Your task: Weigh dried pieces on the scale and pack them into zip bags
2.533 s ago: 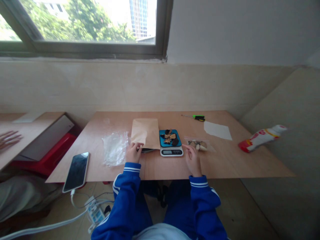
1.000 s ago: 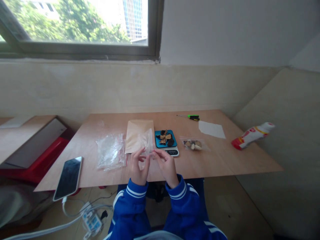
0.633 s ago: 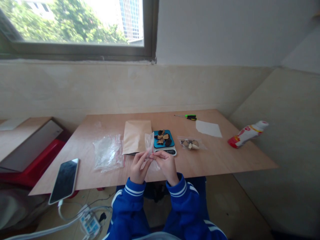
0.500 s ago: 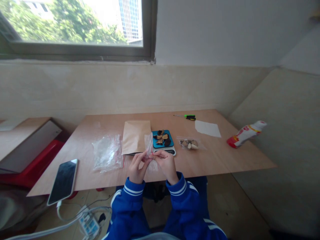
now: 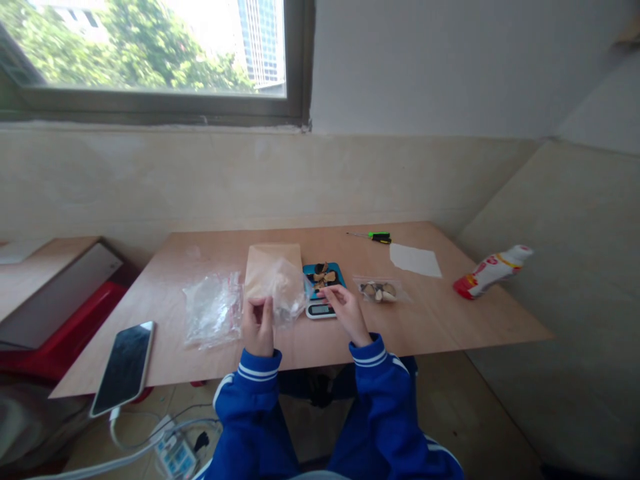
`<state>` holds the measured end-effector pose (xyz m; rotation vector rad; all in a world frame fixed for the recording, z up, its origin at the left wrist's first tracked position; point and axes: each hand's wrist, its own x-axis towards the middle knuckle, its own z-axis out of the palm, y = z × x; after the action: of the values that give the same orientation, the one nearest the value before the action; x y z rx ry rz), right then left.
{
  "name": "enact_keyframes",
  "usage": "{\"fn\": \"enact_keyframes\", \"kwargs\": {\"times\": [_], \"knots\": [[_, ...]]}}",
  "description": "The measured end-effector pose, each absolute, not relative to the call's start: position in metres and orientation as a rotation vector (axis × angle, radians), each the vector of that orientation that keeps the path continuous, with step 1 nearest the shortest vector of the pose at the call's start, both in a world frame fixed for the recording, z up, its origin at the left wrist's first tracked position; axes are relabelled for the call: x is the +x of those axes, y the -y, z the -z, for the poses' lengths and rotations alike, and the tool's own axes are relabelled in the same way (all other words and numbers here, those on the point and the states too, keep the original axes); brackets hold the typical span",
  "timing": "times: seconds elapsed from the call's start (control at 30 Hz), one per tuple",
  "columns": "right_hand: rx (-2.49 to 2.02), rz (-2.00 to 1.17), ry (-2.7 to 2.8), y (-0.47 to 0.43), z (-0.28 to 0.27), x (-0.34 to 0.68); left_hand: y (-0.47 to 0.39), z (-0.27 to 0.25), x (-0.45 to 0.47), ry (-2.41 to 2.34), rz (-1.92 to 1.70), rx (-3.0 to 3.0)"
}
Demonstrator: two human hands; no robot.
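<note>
My left hand (image 5: 259, 327) pinches the edge of a clear plastic zip bag (image 5: 287, 287), which spreads out over a brown paper pouch (image 5: 260, 263). To the right of that bag, my right hand (image 5: 346, 311) is closed in a pinch at the front of a blue-topped digital kitchen scale (image 5: 341, 272). Dried mushroom pieces (image 5: 325, 275) lie on its platform, just beyond my right fingertips. What these fingertips hold, whether the bag's edge or a mushroom piece, is too small to make out. The scale's display (image 5: 320, 309) faces me.
On the left lie a pile of clear zip bags (image 5: 213, 310) and a phone (image 5: 124, 367) on a cable, overhanging the table edge. Rightward are a bag of mushroom pieces (image 5: 383, 291), white paper (image 5: 416, 259), a screwdriver (image 5: 377, 236) and a tilted red-and-white bottle (image 5: 493, 272).
My hands have moved apart from their joint pinch on the bag, the left going left and the right going right. The bag has opened out flatter, and the scale's display is more exposed.
</note>
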<state>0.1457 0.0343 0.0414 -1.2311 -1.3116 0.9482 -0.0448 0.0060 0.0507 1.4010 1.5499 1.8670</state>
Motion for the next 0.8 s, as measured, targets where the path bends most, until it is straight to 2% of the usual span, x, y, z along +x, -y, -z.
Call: {"fn": "enact_keyframes", "kwargs": {"times": [0.13,0.23,0.5,0.8], "knots": [[-1.458,-0.458,1.715,-0.065,-0.018,0.167,-0.010,-0.057,-0.043,-1.680,-1.807,1.707],[-1.625,-0.297,1.923,-0.087,0.006,0.181,-0.012,-0.061,-0.039,-1.684,-1.775,1.903],[-1.532,-0.287,1.991,-0.103,0.023,0.192,-0.020,-0.056,-0.032,-1.497,-1.751,1.999],[-1.460,-0.384,1.665,-0.102,0.009,0.190,-0.023,-0.041,-0.023,-1.547,-1.737,1.868]]}}
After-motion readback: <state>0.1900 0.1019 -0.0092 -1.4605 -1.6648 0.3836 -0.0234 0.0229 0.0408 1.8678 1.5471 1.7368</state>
